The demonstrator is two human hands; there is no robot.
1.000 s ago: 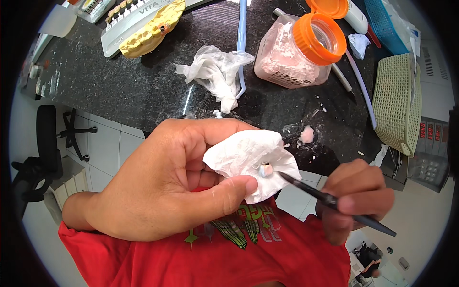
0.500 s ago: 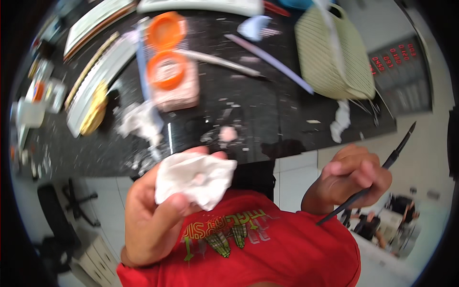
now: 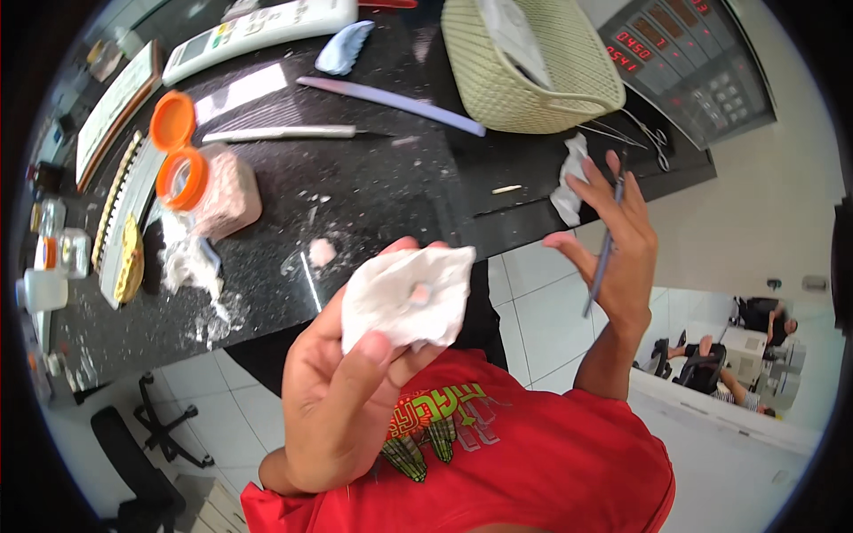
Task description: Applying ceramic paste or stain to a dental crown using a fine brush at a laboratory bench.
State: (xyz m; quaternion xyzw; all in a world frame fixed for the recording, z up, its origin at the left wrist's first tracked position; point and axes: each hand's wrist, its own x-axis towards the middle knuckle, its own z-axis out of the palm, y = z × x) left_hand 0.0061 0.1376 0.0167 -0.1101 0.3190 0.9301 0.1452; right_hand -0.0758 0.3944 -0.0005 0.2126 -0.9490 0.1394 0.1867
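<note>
In my left hand (image 3: 324, 404) lies a folded white tissue (image 3: 382, 298), pinched under the thumb with the fingers beneath. A small pale pink piece (image 3: 420, 293) rests on the tissue, perhaps a tooth-like crown; its kind is too small to make out. My right hand (image 3: 622, 244) has its thumb and index finger spread apart, while a thin dark brush (image 3: 601, 258) stays tucked across it between the other fingers. Its fingertips are near a crumpled white tissue (image 3: 569, 182) at the counter's front edge.
On the black counter (image 3: 373, 191) stand a jar of pink powder (image 3: 233, 191) with an orange lid, a white-handled knife (image 3: 284, 133), a lilac stick (image 3: 391, 102) and a pale green basket (image 3: 533, 98). Scissors-like forceps (image 3: 657, 147) lie by a panel with red digits (image 3: 680, 75).
My right hand has moved forward to the crumpled tissue, opening its thumb and index finger while keeping the brush. The view has turned, and my left hand still holds its tissue.
</note>
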